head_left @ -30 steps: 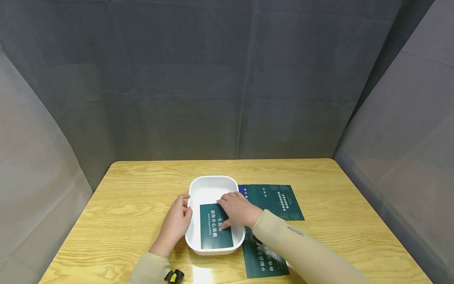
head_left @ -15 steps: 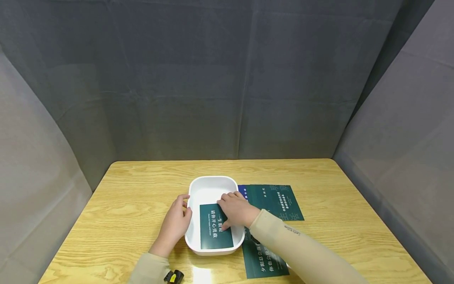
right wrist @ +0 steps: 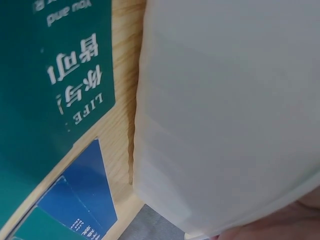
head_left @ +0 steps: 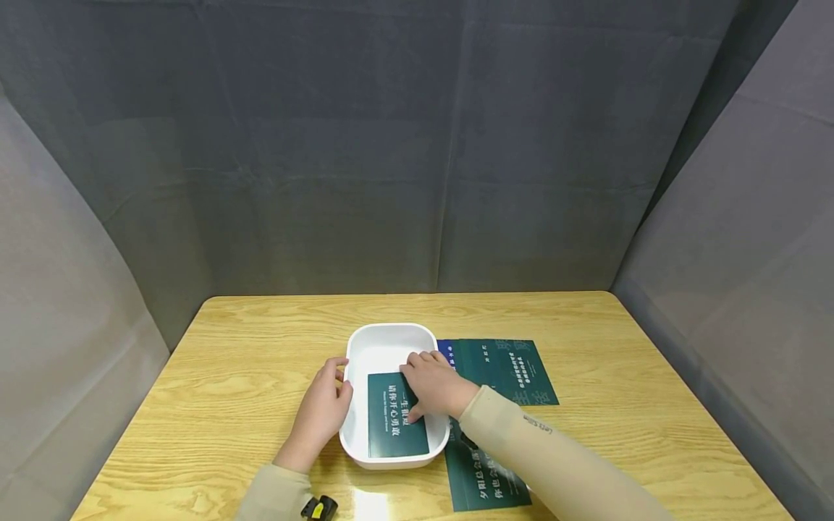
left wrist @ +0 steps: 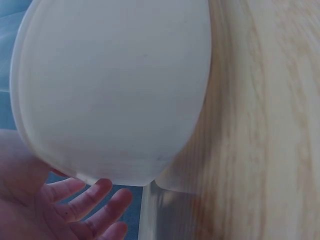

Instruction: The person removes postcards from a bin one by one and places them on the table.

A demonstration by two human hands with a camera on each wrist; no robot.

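A dark green card (head_left: 487, 479) lies nearest on the tabletop (head_left: 215, 405), just right of the white tub (head_left: 391, 338). The left hand (head_left: 321, 412) rests flat against the tub's left wall, fingers relaxed. The right hand (head_left: 435, 385) presses loosely spread fingers onto the green card (head_left: 391, 423) lying inside the tub. Further cards (head_left: 504, 369) lie beyond.

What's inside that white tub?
One dark green card lies in the white tub, with the right hand resting on it. Anything beneath the card or hand is hidden.
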